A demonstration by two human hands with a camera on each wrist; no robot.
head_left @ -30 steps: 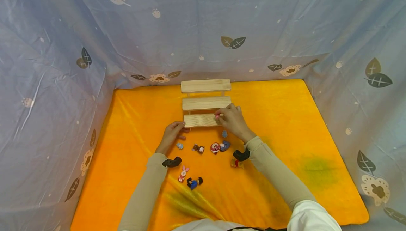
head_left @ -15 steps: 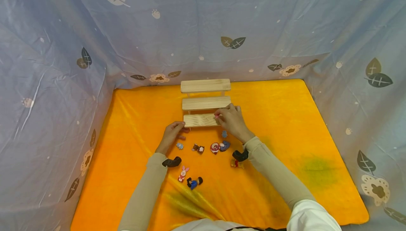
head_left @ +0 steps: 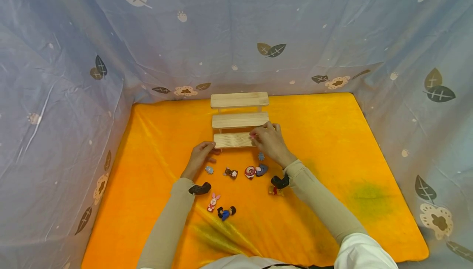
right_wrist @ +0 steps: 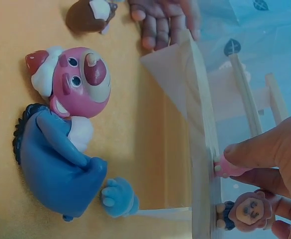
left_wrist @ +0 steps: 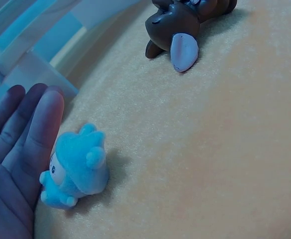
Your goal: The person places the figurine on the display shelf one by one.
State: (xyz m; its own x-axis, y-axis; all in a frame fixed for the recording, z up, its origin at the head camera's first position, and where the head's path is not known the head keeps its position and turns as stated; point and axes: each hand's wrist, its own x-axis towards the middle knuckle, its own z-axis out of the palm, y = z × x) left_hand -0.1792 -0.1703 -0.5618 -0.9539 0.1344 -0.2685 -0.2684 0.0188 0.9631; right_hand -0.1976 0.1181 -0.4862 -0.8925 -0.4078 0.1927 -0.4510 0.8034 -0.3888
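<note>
1. While the left hand (head_left: pixel 200 158) rests at the left end of the lowest shelf (head_left: pixel 233 140), its fingers nearly straight, the right hand (head_left: pixel 271 141) has a small pink figure (right_wrist: pixel 228 168) pinched in its grip, thumb against fingers.
2. That pink figure is at the shelf's right part, just beside a brown-haired figure (right_wrist: pixel 252 211) standing on the wood. The thumb hides much of it, so I cannot quite tell whether its base sits flat.
3. The step in hand looks like placing it; the next move probably calls for settling it upright, then loosening the grip gently.
4. On the cloth-covered worktop (head_left: pixel 314 129) nearer the person are a red-pink bear (head_left: pixel 250 172) touching a blue donkey (head_left: pixel 262 170), a brown animal (head_left: pixel 230 173), a pink rabbit (head_left: pixel 212 202) and a dark-haired figure (head_left: pixel 226 212).
5. The brown-haired figure crowds the right fingers and could be tipped; a light-blue figure (left_wrist: pixel 78 169) lies close by the left ones.
</note>
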